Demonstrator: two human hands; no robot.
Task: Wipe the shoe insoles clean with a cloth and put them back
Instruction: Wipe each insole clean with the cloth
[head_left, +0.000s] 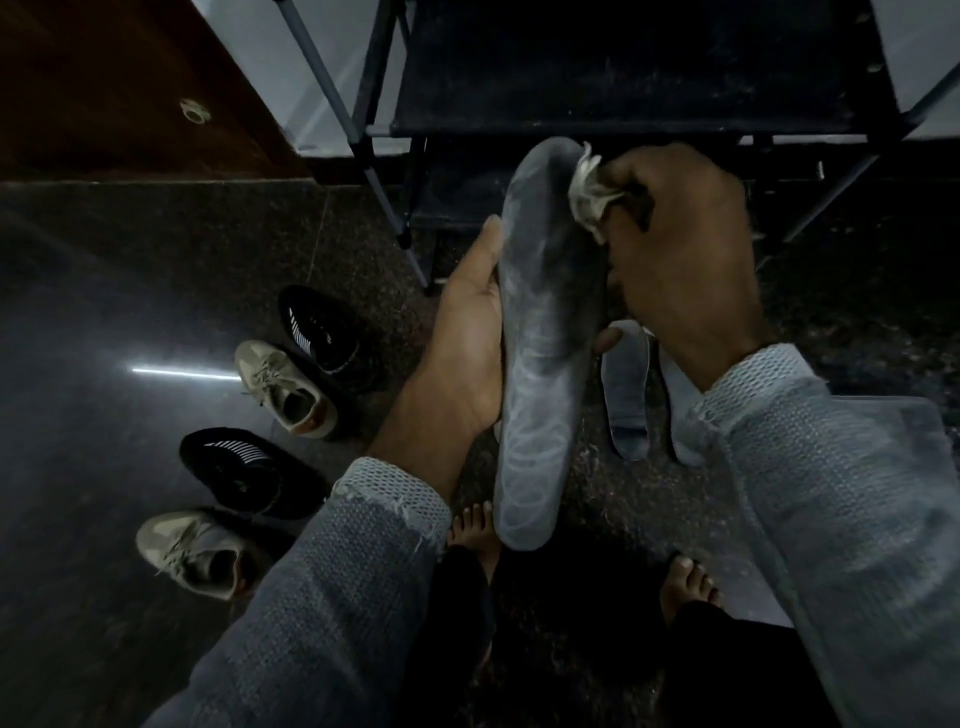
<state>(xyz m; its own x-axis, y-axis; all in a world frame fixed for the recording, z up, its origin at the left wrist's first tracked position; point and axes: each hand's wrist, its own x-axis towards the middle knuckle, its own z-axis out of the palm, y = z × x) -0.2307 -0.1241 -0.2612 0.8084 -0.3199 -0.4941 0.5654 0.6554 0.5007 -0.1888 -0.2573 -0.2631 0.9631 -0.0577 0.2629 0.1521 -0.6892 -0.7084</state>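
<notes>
A long grey insole (545, 332) is held upright in front of me, toe end up. My left hand (467, 338) grips it along its left edge, with a fingertip showing at its right edge. My right hand (680, 249) clutches a crumpled pale cloth (589, 195) and presses it against the insole's upper right side. Two more grey insoles (626, 389) lie on the dark floor below my right wrist, partly hidden by my sleeve.
Two black sneakers (322, 332) and two beige sneakers (283, 387) stand on the floor at the left. A black metal shoe rack (623, 78) is straight ahead. A wooden door (130, 93) is at the far left. My bare feet (685, 582) are below.
</notes>
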